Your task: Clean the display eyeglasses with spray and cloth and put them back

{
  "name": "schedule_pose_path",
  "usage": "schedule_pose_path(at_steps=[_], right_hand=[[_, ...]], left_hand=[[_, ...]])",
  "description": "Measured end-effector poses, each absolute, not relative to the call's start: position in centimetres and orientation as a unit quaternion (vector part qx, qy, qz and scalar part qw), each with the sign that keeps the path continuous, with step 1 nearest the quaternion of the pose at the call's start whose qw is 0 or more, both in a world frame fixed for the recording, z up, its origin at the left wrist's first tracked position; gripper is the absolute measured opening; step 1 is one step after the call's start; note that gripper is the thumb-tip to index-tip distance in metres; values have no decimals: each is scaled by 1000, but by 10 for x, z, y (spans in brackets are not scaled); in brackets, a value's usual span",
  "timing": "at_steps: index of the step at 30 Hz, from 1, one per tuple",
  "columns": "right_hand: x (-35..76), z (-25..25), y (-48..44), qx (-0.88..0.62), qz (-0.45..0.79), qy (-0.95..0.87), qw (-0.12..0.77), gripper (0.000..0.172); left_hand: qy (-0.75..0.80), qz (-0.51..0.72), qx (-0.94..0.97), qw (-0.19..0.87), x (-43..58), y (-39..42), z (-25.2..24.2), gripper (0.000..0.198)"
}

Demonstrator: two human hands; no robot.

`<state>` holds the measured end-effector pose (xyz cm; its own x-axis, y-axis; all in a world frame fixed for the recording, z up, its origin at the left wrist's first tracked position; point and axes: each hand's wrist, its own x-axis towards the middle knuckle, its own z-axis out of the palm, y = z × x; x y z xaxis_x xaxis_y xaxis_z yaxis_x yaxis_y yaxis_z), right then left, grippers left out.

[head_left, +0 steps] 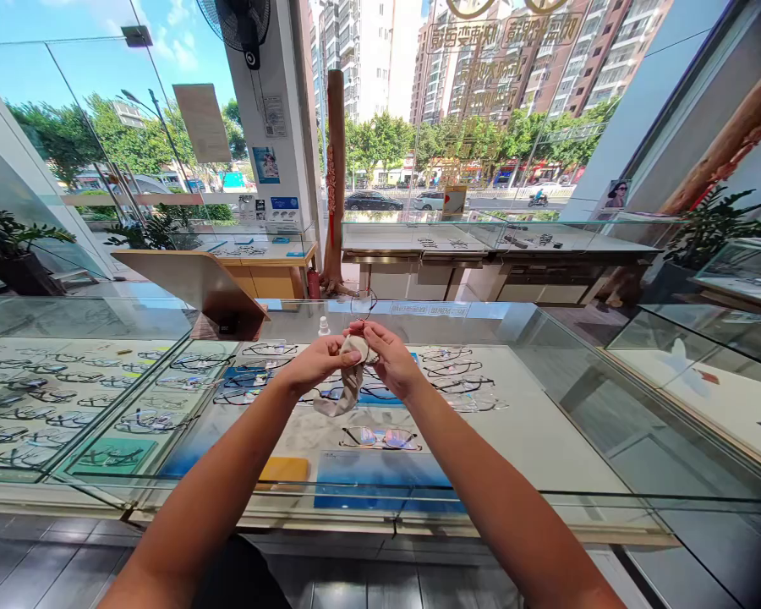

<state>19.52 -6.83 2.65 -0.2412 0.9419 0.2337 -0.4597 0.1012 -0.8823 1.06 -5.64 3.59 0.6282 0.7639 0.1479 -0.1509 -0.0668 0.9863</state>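
My left hand (317, 364) is closed on a beige cleaning cloth (346, 397), with the thumb pressed against a bunched part and a loose end drooping. Right beside it, my right hand (391, 357) pinches a thin-framed pair of eyeglasses (373, 306), which pokes up above the fingers. The cloth lies between both hands and hides part of the eyeglasses. Both hands are above the glass display counter (482, 326). A small white bottle (323, 326) stands just beyond my left hand. Below the hands, a pair of eyeglasses with reflective lenses (382, 437) shows in the case.
Several rows of eyeglasses (38, 393) lie under glass at the left. A tilted, dark-backed board (183, 283) stands on the counter. A yellow case (285, 469) and a blue tray (380, 478) are near the front edge. More display cases (412, 241) line the window.
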Motion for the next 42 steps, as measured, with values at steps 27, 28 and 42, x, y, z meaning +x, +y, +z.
schedule_pose_path(at_steps=[27, 28, 42], right_hand=[[189, 28, -77, -291, 535, -547, 575, 54], [189, 29, -77, -285, 540, -546, 573, 54], [197, 42, -78, -293, 580, -490, 580, 43]], left_hand=[[274, 494, 605, 562, 38, -72, 31, 61], [272, 495, 603, 563, 39, -72, 31, 61], [240, 437, 699, 513, 27, -66, 35, 57]])
